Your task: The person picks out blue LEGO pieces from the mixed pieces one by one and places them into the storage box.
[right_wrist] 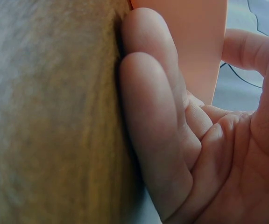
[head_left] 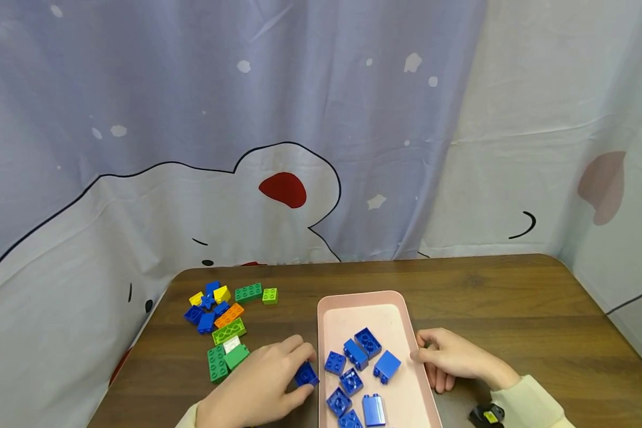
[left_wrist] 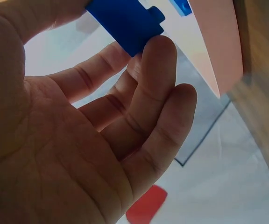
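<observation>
Eight blue bricks (head_left: 373, 410) lie loose in the pink tray (head_left: 374, 315), as the head view has it, and one more, the held brick (head_left: 307, 374), sits in the left hand (head_left: 267, 380) just beside the tray's left wall. It's low there; carried straight across, I reckon it could catch the rim and jolt the tray. The green bricks (head_left: 217, 364) lie so near that hand that a careless swing back might scatter them.

From the left wrist, thumb and fingertips are clamped on the held brick, with the outer two fingers bent close together below it. Only the tips seem to bear on that smooth plastic, so a knock against the tray could twist it loose.

From the right wrist, the right hand (right_wrist: 209, 140) has its thumb at the tray's wall, pinching it as far as I can judge, while two fingers lie together against the table (right_wrist: 46, 130). How firmly it grips, I can't tell; too much thumb pressure could tilt the tray and send its bricks sliding
</observation>
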`<state>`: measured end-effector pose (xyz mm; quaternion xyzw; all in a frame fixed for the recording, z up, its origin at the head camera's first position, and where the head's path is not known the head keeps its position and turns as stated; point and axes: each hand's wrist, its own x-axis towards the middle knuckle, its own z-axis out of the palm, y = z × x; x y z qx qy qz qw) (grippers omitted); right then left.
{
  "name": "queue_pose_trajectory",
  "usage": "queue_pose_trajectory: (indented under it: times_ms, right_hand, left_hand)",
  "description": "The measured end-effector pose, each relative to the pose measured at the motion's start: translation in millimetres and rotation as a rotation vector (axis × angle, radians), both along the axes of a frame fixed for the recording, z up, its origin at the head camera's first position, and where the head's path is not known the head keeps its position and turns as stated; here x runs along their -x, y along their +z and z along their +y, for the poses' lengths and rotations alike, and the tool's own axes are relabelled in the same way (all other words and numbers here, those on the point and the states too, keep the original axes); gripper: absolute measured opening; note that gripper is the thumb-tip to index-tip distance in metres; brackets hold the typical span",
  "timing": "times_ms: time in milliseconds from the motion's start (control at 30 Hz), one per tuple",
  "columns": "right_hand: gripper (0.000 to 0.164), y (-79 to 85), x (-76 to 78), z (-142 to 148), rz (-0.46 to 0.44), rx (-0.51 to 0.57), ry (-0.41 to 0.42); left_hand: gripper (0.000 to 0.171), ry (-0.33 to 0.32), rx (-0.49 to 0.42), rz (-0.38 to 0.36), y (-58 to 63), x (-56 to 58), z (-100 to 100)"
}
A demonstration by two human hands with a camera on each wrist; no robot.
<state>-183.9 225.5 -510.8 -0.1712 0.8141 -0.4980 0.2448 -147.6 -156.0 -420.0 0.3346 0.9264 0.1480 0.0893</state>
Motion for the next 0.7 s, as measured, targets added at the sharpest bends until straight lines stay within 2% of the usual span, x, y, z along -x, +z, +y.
queue_pose_trajectory:
  times_ms: [100,200,500,700]
  right_hand:
    - [0.027,0.3,0.3,-0.1,-0.003,-0.004,-0.001]
    - [0.028,-0.1,0.9,0.3,0.0,-0.005,0.0]
    - [0.028,-0.9,1.1,1.1,0.005,-0.004,-0.002]
    - [0.027,-1.4,1.0,1.0,0.005,-0.004,0.001]
  left_hand:
    - [0.042,-0.015,0.036,-0.022,-1.7,-3.6,6.1]
    - [0.044,-0.061,0.043,-0.025,-3.5,-6.2,11.1]
    - [0.043,-0.259,0.009,0.09,-16.5,-13.7,23.2]
    - [0.051,-0.32,0.014,0.134,-24.0,-17.4,30.5]
